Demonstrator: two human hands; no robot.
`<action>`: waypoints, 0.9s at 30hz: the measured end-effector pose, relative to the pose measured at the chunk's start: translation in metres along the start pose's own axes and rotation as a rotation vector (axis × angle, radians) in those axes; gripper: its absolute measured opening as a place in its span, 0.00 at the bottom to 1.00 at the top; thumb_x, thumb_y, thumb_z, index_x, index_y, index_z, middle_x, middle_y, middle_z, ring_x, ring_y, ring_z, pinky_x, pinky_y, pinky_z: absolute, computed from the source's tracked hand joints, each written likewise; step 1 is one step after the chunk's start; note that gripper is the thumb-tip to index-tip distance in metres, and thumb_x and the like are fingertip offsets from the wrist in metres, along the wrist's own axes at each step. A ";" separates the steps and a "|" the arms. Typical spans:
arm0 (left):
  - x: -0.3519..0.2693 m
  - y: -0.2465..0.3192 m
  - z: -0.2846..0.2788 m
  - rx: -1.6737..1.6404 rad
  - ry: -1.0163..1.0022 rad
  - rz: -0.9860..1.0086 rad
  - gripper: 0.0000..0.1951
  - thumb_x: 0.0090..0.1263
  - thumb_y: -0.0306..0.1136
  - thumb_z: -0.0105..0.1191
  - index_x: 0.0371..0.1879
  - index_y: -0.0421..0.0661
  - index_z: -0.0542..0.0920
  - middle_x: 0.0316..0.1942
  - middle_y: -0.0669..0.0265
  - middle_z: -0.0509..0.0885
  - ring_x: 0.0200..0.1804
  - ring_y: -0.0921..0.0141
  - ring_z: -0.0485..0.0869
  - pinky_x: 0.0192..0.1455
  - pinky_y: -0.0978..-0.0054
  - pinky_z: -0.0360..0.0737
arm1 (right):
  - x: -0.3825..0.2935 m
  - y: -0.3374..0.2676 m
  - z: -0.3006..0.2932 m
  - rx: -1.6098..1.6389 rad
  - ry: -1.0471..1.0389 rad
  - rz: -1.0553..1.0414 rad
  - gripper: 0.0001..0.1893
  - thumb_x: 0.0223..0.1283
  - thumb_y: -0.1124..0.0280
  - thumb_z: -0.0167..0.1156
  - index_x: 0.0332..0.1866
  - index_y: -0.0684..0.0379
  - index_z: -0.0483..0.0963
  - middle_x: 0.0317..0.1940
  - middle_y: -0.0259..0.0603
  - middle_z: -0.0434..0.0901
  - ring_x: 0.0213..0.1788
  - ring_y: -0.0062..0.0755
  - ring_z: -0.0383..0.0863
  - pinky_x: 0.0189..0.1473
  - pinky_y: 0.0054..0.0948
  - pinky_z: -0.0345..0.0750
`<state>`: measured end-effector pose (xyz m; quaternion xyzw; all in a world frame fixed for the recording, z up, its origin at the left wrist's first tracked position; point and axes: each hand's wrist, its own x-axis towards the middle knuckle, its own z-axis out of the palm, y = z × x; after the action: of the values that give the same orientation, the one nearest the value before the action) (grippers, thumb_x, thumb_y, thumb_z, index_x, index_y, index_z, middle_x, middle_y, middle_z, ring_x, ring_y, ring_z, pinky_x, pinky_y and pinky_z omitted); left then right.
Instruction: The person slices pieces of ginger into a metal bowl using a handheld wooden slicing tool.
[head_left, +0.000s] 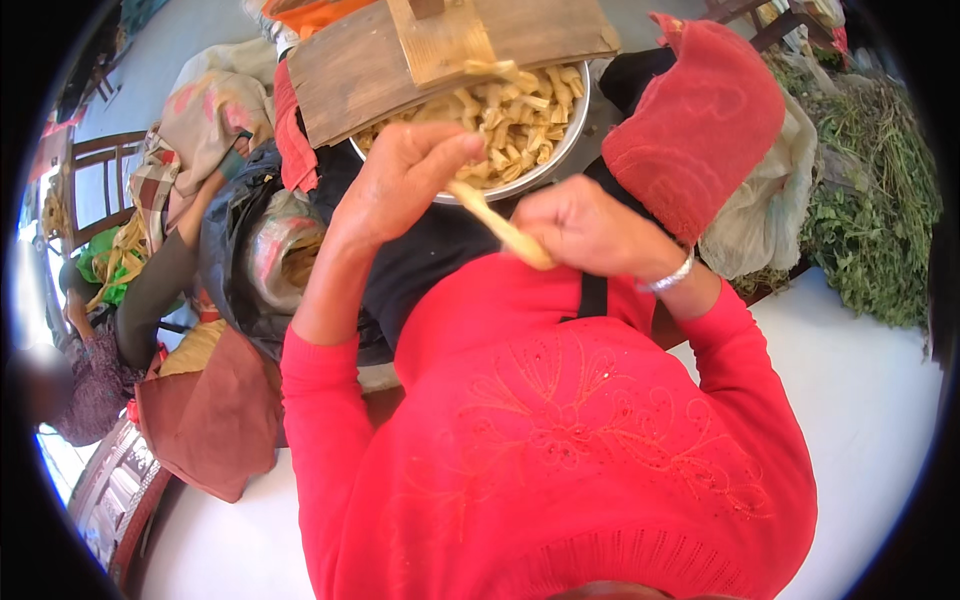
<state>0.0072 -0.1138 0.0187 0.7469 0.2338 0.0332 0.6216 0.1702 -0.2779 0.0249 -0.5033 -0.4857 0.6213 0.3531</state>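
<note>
A pale yellow, twisted strip of food (491, 216) stretches slantwise between my two hands, close in front of my waist. Its upper end goes in under the curled fingers of my left hand (409, 176). Lower down, my right hand (574, 225) pinches the strip, and a thicker end sticks out below the fingers. The right hand is slightly blurred. Just beyond both hands is a round metal basin (577, 139), heaped with short knotted yellow pieces (517, 124). Part of the basin is hidden beneath a wooden board (352, 82) laid across it.
Red cloths (697, 127) cover my knees. A black plastic bag (236, 225) with a clear bag inside stands at left. Piled green plants (870, 195) lie at right beside a white sack (765, 202). Another person (97, 367) sits at far left near a wooden chair (105, 169).
</note>
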 end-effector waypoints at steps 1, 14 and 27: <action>0.000 0.001 0.003 -0.156 0.015 0.003 0.17 0.74 0.41 0.48 0.37 0.38 0.83 0.23 0.75 0.77 0.27 0.81 0.72 0.29 0.82 0.69 | -0.004 -0.029 0.013 0.277 -0.030 -0.048 0.08 0.65 0.72 0.56 0.36 0.65 0.79 0.23 0.24 0.76 0.24 0.12 0.71 0.27 0.17 0.69; 0.033 -0.017 0.061 -0.913 0.080 -0.040 0.11 0.70 0.28 0.51 0.48 0.40 0.75 0.20 0.76 0.69 0.21 0.84 0.65 0.20 0.85 0.59 | 0.054 0.010 -0.026 -0.945 0.943 -0.349 0.09 0.54 0.65 0.61 0.41 0.46 0.81 0.20 0.36 0.78 0.22 0.39 0.78 0.23 0.32 0.73; 0.017 -0.026 0.071 0.330 0.441 0.455 0.16 0.64 0.25 0.55 0.52 0.40 0.77 0.46 0.54 0.80 0.48 0.56 0.80 0.48 0.69 0.77 | 0.035 0.054 -0.016 0.730 0.383 0.040 0.11 0.64 0.66 0.58 0.39 0.65 0.80 0.40 0.30 0.79 0.42 0.23 0.78 0.45 0.24 0.74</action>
<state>0.0380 -0.1688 -0.0258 0.8449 0.1923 0.2931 0.4040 0.1796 -0.2571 -0.0374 -0.4607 -0.1492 0.6547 0.5804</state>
